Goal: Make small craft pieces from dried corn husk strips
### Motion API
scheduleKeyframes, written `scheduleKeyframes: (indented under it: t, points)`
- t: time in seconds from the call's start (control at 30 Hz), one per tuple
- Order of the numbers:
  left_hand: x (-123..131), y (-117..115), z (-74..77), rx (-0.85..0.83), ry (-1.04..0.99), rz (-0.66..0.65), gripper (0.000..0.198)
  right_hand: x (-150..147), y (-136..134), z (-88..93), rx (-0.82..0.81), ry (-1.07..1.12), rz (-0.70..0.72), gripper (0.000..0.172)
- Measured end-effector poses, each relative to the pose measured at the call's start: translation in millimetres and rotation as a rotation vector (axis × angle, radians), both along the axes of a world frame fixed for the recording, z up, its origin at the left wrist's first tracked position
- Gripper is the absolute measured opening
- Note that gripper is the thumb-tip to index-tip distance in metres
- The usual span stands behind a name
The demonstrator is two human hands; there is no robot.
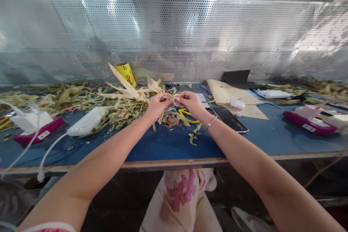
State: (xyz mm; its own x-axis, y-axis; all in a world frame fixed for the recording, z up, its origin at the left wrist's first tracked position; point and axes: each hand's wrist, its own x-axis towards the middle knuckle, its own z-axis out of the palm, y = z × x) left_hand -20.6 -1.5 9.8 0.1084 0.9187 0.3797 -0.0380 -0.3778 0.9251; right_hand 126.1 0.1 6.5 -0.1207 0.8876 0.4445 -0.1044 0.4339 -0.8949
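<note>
My left hand point(157, 106) and my right hand point(191, 102) meet above the blue table point(168, 145), both pinched on a thin pale strip of corn husk point(172, 98) stretched between their fingertips. A small brown woven husk piece point(171, 120) lies on the table just below the hands. Yellow-handled pliers point(187, 116) rest under my right hand. A heap of dry corn husks point(125, 98) spreads to the left of my left hand.
A black phone point(230, 119) and a brown cardboard sheet point(231, 96) lie to the right. Pink-and-white devices point(308, 122) point(35, 127) sit at both sides, a white pack point(87, 121) with cable at left. A yellow can point(126, 73) stands by the perforated metal screen point(174, 36).
</note>
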Motion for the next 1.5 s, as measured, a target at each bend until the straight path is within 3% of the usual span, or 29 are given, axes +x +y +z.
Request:
scheduleKeyframes:
  t: [0.47, 0.73, 0.8, 0.9, 1.03, 1.13, 1.3, 1.5]
  points:
    - [3, -6, 4.6, -0.015, 0.006, 0.013, 0.027, -1, 0, 0.7, 0.019, -0.077, 0.01, 0.028]
    - [1, -1, 0.0, 0.025, 0.077, 0.016, 0.028, 5, 6, -0.1, -0.05, -0.076, 0.063, 0.022]
    - [0, -2, 0.3, 0.042, 0.116, 0.014, 0.028, 7, 5, 0.6, 0.033, -0.133, -0.039, 0.019]
    - [-1, -4, 1.4, 0.063, 0.182, 0.016, 0.025, 9, -2, 3.7, 0.335, -0.313, -0.228, 0.015]
    - [-1, -6, 2.6, 0.149, 0.261, 0.027, 0.013, 8, -12, 4.9, 0.753, -0.625, -0.227, 0.024]
    - [-2, -6, 3.4, 0.19, 0.316, 0.02, 0.01, 4, -14, 2.7, 0.846, -0.743, -0.211, 0.02]
    - [-4, -2, 2.0, 0.174, 0.313, -0.016, 0.012, 1, -13, 3.5, 0.739, -0.604, -0.191, 0.01]
    - [-3, 0, -2.6, 0.153, 0.381, -0.083, 0.02, 5, 0, 4.3, 0.256, -0.236, -0.196, 0.007]
